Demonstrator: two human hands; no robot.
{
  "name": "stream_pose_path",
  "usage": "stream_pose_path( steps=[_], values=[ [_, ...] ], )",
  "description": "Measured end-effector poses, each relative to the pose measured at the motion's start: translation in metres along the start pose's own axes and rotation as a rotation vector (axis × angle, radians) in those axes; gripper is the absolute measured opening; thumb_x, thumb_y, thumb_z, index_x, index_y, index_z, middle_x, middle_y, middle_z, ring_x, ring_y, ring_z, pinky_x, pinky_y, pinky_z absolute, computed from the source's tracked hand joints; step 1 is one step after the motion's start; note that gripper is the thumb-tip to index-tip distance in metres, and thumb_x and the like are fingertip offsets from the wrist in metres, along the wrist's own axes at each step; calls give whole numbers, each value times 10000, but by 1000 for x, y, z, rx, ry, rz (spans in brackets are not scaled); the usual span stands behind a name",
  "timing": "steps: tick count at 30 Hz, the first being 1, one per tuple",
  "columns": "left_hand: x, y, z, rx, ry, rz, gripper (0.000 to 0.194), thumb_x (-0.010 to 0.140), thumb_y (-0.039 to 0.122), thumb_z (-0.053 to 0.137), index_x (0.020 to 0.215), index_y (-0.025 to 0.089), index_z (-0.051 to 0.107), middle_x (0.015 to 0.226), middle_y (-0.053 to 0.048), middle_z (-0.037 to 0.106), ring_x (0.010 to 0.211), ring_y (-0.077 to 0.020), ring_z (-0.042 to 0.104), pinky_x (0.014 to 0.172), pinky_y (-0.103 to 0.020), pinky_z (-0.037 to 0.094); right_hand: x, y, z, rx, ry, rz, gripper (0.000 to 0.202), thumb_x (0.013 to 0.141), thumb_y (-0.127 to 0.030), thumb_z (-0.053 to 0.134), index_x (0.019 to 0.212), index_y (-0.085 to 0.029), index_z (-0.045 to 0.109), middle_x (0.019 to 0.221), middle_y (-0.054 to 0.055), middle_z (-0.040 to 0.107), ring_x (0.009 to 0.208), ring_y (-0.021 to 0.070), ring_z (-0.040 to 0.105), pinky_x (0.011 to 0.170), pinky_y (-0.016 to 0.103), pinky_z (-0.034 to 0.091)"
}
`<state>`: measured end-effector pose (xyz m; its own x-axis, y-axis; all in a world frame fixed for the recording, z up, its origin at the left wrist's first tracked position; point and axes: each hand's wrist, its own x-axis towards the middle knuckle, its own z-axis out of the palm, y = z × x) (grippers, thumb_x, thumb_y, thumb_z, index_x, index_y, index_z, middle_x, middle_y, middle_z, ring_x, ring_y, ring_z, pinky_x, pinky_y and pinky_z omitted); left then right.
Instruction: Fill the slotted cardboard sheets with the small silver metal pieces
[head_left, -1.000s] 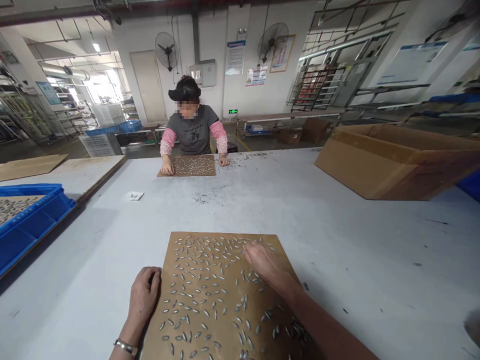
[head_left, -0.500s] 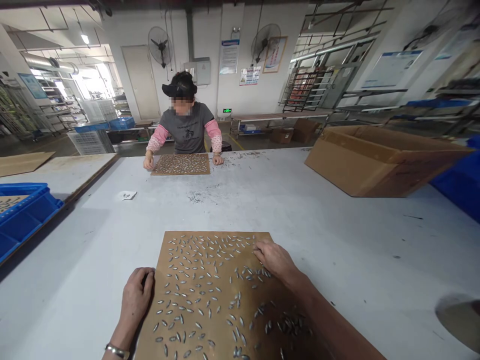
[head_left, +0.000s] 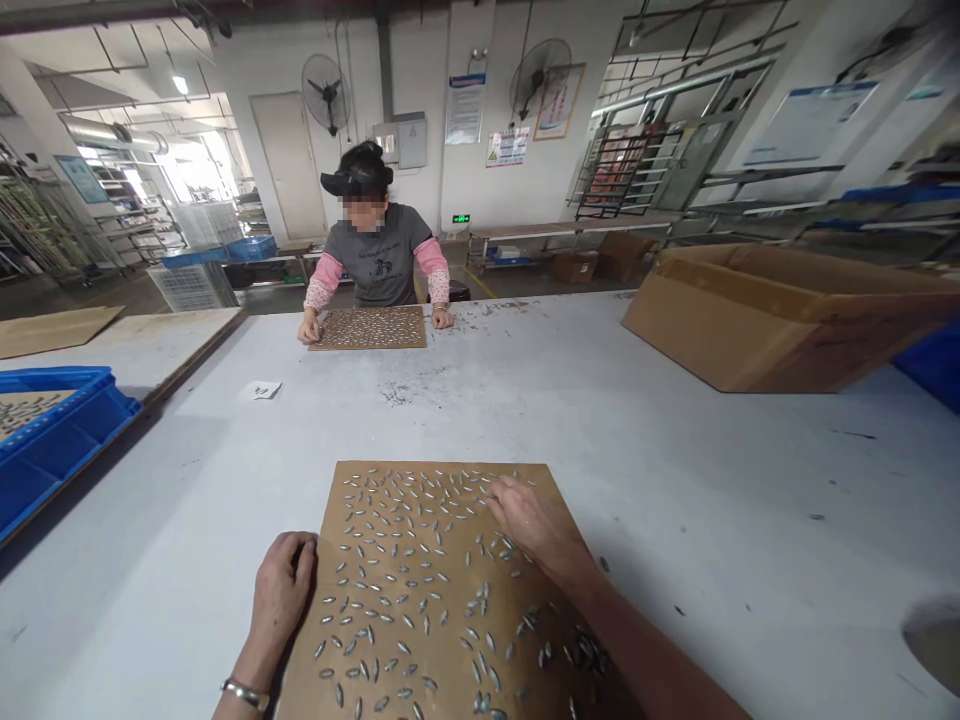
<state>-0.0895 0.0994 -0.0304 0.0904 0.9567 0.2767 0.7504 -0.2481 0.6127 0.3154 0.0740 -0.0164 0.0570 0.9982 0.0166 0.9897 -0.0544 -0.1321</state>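
A brown cardboard sheet lies before me, covered with many small, spindle-shaped grey metal pieces. They are spread apart on its left and far parts and heaped closer together at the near right. My left hand, with a metal band at its wrist, has its fingers curled together at the sheet's left edge. Over the far right part of the sheet, my right hand has its fingers bent down and pressed together among the pieces. Its fingertips hide whatever is between them.
Across the white table, a person works at another cardboard sheet of small pieces. A large cardboard box stands at the right, a blue crate at the left. A scrap of paper lies between.
My right hand has moved a little left across the sheet, away from its far right corner. My left hand stays at the left edge. The whole view has shifted slightly.
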Motion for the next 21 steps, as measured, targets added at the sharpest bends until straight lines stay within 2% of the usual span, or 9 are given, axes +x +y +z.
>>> stream_pose_path(
  steps=[4, 6, 9, 13, 15, 18, 21],
  values=[
    [1, -2, 1, 2, -1, 7, 335, 960, 477, 478, 894, 246, 711, 986, -69, 754, 866, -245, 712, 789, -366, 583, -1, -16, -5, -75, -48, 38, 272, 1012, -191, 452, 1002, -179, 724, 1094, 118, 732, 1005, 224, 681, 828, 290, 426],
    [1, -3, 1, 4, -2, 9, 338, 957, 482, 477, 894, 246, 710, 985, -72, 755, 869, -248, 712, 791, -368, 583, -2, -14, -8, -46, -71, 46, 274, 1006, -186, 455, 1014, -177, 729, 1103, 114, 736, 992, 215, 682, 816, 283, 425],
    [2, -3, 1, 3, 3, 9, 342, 952, 489, 476, 887, 246, 708, 975, -72, 755, 863, -249, 711, 785, -368, 583, -7, 6, -17, 54, -56, 80, 299, 1030, -226, 439, 1039, -192, 736, 1126, 90, 740, 1037, 207, 671, 847, 273, 423],
    [3, -5, 1, 2, 1, 9, 349, 948, 500, 474, 888, 249, 709, 981, -64, 755, 873, -245, 711, 795, -363, 580, -22, 46, -29, 75, -22, 238, 348, 1048, -238, 400, 1016, -196, 743, 1126, 99, 734, 1059, 219, 663, 844, 286, 417],
    [4, -6, 1, 8, -2, 6, 350, 945, 504, 476, 892, 250, 710, 990, -62, 755, 881, -245, 713, 801, -361, 581, -30, 56, -30, 76, -49, 230, 311, 1030, -229, 441, 970, -202, 744, 1077, 87, 739, 1031, 215, 668, 819, 281, 411],
    [4, -6, 1, 24, -4, 0, 352, 939, 510, 479, 898, 250, 713, 993, -61, 757, 879, -246, 715, 799, -361, 582, -34, 55, -24, 98, -66, 181, 270, 1018, -232, 477, 945, -222, 737, 1048, 51, 746, 1028, 191, 668, 815, 259, 405],
    [4, -6, 1, 36, -1, -8, 358, 935, 514, 476, 900, 248, 714, 990, -61, 759, 872, -245, 717, 781, -354, 585, -28, 44, -16, 51, -50, 197, 293, 1027, -258, 460, 935, -204, 733, 1043, 71, 748, 1009, 196, 677, 789, 263, 404]
  ],
)
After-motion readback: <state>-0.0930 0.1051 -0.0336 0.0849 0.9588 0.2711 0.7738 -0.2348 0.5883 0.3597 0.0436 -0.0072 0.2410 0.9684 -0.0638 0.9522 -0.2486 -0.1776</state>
